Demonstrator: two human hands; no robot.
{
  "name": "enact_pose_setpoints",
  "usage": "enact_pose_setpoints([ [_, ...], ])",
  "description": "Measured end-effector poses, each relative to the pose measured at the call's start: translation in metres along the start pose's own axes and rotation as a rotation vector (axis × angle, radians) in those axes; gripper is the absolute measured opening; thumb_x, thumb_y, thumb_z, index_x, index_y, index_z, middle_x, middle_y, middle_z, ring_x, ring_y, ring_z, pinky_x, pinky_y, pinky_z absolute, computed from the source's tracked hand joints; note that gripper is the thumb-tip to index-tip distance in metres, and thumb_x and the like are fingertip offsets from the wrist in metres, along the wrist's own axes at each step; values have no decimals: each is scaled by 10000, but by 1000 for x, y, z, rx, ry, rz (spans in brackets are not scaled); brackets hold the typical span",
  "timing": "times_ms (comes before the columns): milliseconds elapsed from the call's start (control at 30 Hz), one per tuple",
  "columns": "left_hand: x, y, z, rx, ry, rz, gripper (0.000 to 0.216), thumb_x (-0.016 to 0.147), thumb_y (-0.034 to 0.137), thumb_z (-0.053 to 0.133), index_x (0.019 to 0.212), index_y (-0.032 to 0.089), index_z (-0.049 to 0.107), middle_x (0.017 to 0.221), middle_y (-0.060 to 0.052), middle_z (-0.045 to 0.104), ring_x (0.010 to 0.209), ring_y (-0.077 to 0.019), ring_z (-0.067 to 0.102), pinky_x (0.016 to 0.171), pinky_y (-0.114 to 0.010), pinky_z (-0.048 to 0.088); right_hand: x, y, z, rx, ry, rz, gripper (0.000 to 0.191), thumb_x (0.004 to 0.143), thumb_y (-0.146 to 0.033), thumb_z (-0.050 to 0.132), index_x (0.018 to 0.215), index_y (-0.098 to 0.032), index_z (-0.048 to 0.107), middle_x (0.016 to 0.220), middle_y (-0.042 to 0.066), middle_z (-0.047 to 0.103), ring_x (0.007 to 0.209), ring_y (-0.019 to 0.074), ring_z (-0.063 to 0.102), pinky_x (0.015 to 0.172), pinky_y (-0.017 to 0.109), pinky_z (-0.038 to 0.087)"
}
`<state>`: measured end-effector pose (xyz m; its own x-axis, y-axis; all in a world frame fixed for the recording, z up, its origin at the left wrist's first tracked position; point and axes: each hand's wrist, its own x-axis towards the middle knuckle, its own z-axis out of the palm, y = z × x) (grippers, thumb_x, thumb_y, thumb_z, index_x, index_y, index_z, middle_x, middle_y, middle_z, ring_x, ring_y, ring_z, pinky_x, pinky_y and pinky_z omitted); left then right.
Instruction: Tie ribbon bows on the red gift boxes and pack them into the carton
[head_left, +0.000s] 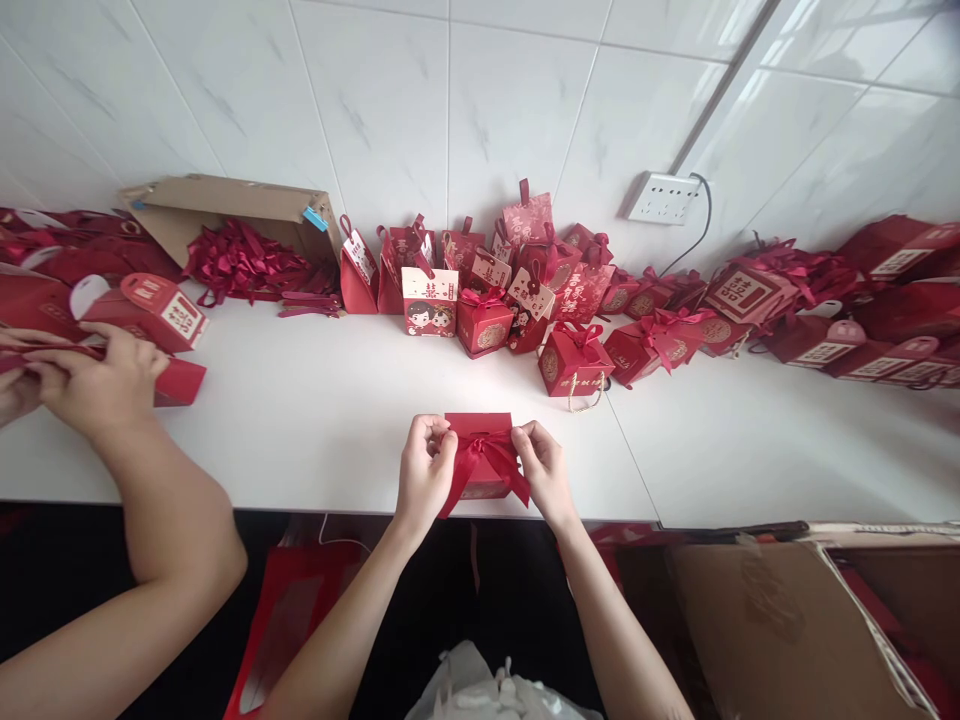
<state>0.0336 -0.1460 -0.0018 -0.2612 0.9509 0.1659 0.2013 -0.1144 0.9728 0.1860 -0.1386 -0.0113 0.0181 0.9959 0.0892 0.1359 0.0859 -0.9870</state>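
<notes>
A small red gift box (491,482) sits at the table's near edge in front of me. Tied across its front is a shiny red ribbon (480,445) with a knot in the middle and two tails hanging down. My left hand (426,465) pinches the ribbon's left side between thumb and curled fingers. At the box's right side, my right hand (541,465) pinches the other side of the ribbon, the thumb on the front. The box's side edges are partly hidden behind my fingers.
Several finished red gift boxes (484,320) line the wall. A cardboard box (247,195) of red ribbons lies on its side. At left, a co-worker's hand (97,385) handles red material. More red boxes (892,300) pile up at right; a large carton (772,610) stands below the edge.
</notes>
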Motion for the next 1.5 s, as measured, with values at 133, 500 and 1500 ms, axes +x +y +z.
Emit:
enact_pose_setpoints([
  [133,0,-2,3,-5,-4,0,66,801,239,472,756,209,434,737,12,510,649,-108,527,629,-232,462,-1,1,0,41,17,21,369,848,-519,453,650,-210,416,598,-34,429,559,117,405,543,241,372],
  [500,-3,2,4,-39,-73,-82,48,788,223,466,745,208,451,604,53,369,540,-100,385,530,-218,357,-5,-4,-3,56,-14,68,408,797,-561,506,613,-205,427,596,-22,451,561,128,416,545,247,381],
  [1500,8,13,-21,149,-244,-135,314,754,448,560,616,173,497,555,48,443,547,-107,432,559,-225,342,10,-8,-6,-58,-78,85,477,801,-621,422,580,-198,401,537,-34,404,526,115,394,497,227,345],
])
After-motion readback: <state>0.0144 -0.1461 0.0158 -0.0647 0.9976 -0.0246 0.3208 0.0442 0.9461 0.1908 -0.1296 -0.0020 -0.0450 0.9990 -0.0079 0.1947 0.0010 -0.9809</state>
